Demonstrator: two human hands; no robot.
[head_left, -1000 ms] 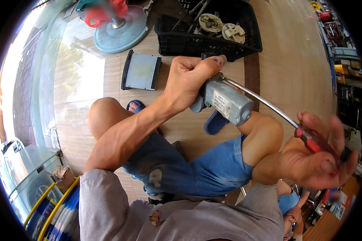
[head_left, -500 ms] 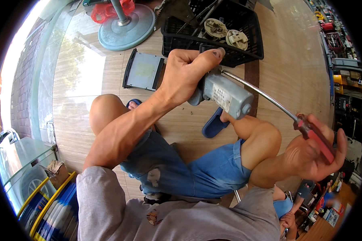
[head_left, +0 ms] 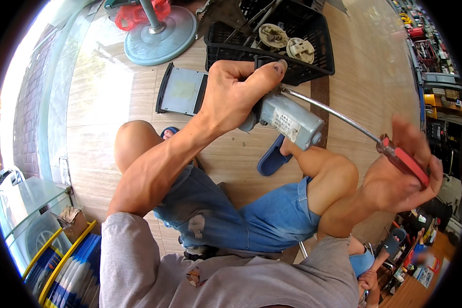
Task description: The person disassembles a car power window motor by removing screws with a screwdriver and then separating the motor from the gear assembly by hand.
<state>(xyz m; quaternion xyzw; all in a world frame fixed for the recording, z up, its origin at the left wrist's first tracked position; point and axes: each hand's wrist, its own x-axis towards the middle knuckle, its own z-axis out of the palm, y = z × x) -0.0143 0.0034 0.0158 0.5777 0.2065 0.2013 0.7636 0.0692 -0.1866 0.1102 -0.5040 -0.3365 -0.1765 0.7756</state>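
Observation:
My left hand (head_left: pixel 236 95) is closed round the dark end of a silver-grey electric motor (head_left: pixel 299 122), its thumb pressed on top. The motor's boxy metal body carries a pale label and tilts down to the right over my knees. A long-shafted screwdriver (head_left: pixel 336 114) reaches from my right hand (head_left: pixel 395 179) to the motor, its tip beside my left thumb at the dark end. The exact spot where the tip sits is hard to make out. The red and dark handle lies against my right palm, with the upper fingers raised and smeared by motion and the lower ones curled about its end.
Beyond my left hand stands a black plastic crate (head_left: pixel 321 66) holding round off-white parts. A flat grey metal unit (head_left: pixel 182 91) lies on the tiled floor, near a round pale-blue stand base (head_left: pixel 161 43). Shelves crowd the right; a seated person's hands (head_left: pixel 367 280) show lower right.
My right hand has shifted slightly, its upper fingers lifting and opening away from the screwdriver handle. The handle has turned a little in the hand. The left hand and motor stay nearly still.

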